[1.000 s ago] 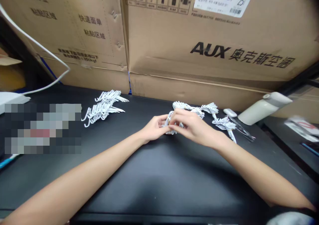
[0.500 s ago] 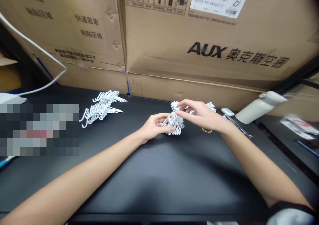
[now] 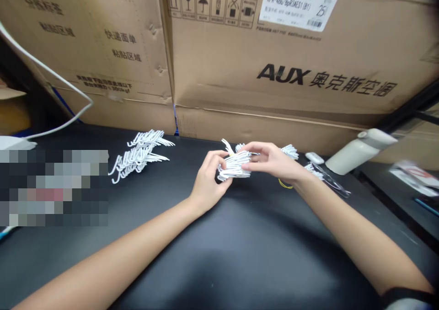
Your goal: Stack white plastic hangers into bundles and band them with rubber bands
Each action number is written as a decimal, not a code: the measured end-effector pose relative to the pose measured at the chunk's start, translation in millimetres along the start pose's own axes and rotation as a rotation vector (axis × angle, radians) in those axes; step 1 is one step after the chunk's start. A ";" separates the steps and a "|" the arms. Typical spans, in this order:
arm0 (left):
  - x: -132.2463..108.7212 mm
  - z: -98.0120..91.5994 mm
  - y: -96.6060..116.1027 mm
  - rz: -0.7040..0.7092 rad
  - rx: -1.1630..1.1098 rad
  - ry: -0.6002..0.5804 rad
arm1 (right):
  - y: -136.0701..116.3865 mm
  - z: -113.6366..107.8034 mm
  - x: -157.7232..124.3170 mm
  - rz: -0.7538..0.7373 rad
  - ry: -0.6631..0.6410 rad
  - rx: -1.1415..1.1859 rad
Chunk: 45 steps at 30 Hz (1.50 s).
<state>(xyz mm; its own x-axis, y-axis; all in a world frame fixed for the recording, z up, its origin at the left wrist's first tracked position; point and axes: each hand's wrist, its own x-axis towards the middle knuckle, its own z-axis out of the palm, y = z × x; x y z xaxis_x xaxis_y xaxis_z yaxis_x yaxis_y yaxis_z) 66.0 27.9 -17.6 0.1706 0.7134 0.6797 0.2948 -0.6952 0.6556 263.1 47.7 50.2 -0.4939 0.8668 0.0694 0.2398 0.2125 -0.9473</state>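
A bundle of white wire hooks (image 3: 236, 165) is held just above the black table (image 3: 192, 255). My left hand (image 3: 211, 179) grips its left end, fingers above and thumb below. At the bundle's right end, my right hand (image 3: 267, 161) has its thumb and fingers closed on the wires. Behind and partly hidden by my right hand lie more white wire pieces (image 3: 290, 152). A yellow band (image 3: 285, 184) shows under the right wrist. Off to the left, two rows of white hooks (image 3: 140, 154) lie on the table.
Large cardboard boxes (image 3: 219, 95) stand along the back. At the right are a cream bottle (image 3: 356, 154) lying tilted, a small white case (image 3: 313, 158) and a clear plastic bag (image 3: 334, 184). A white cable (image 3: 65, 79) hangs at the left, near a blurred-out patch.
The bundle has turned in my hands, so its wires now run sideways. My left hand has shifted slightly left and wrapped around the end; the right fingers have lowered onto the wires.
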 end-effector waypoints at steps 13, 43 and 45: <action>17.9 -13.6 -4.6 -0.767 -0.956 -0.534 | 3.8 2.1 1.6 -0.214 0.036 -0.097; 12.0 -4.3 -7.4 -0.830 -0.826 -0.259 | -8.2 31.6 -13.7 -0.366 0.031 -0.646; 13.0 -4.9 -8.2 -0.840 -0.835 -0.257 | -8.6 29.2 -12.2 -0.396 0.055 -0.723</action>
<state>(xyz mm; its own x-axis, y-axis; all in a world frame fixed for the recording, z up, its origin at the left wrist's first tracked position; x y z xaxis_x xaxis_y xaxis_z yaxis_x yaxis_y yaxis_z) 61.2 42.5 -12.6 0.4266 0.9006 -0.0827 -0.2778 0.2175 0.9357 242.7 22.1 48.3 -0.6174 0.6838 0.3889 0.5448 0.7283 -0.4157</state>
